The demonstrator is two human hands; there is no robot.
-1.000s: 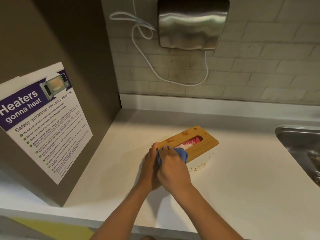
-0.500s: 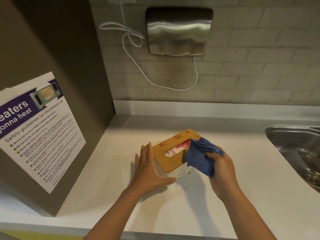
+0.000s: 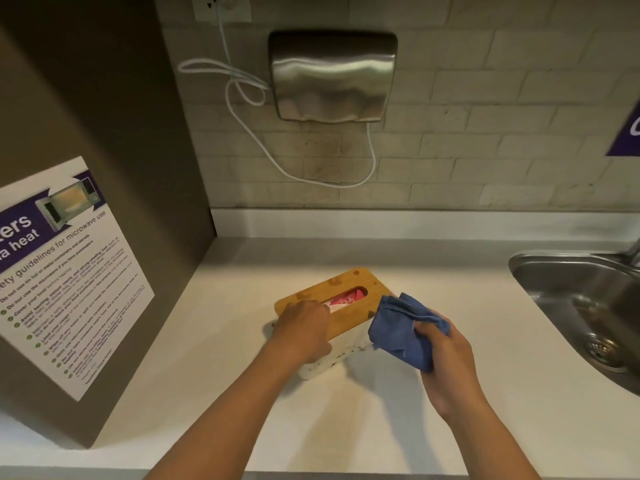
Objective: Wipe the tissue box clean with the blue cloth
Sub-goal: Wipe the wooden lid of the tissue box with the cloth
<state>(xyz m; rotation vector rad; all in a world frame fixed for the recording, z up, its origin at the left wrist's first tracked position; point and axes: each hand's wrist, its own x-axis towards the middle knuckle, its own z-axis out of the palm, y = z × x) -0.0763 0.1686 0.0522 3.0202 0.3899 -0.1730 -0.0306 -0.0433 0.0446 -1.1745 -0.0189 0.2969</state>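
The tissue box [image 3: 349,308] has a wooden lid with a slot showing a pink packet, and a white body speckled with brown spots on its near side. It lies at an angle on the pale counter [image 3: 221,403]. My left hand [image 3: 304,332] clasps the box's near left end, fingers over the lid's edge. My right hand [image 3: 441,355] grips the bunched blue cloth [image 3: 401,329], which touches the box's right end and part of its near side. The lid carries a few dark spots near its far edge.
A steel sink [image 3: 588,306] is set into the counter at the right. A brown cabinet side with a microwave safety poster [image 3: 65,275] stands at the left. On the tiled wall hang a steel hand dryer [image 3: 332,76] and its looped white cord [image 3: 249,98].
My left hand went from lying flat on the counter beside the box to clasping its near left end. The cloth in my right hand dropped from the lid to the box's right end.
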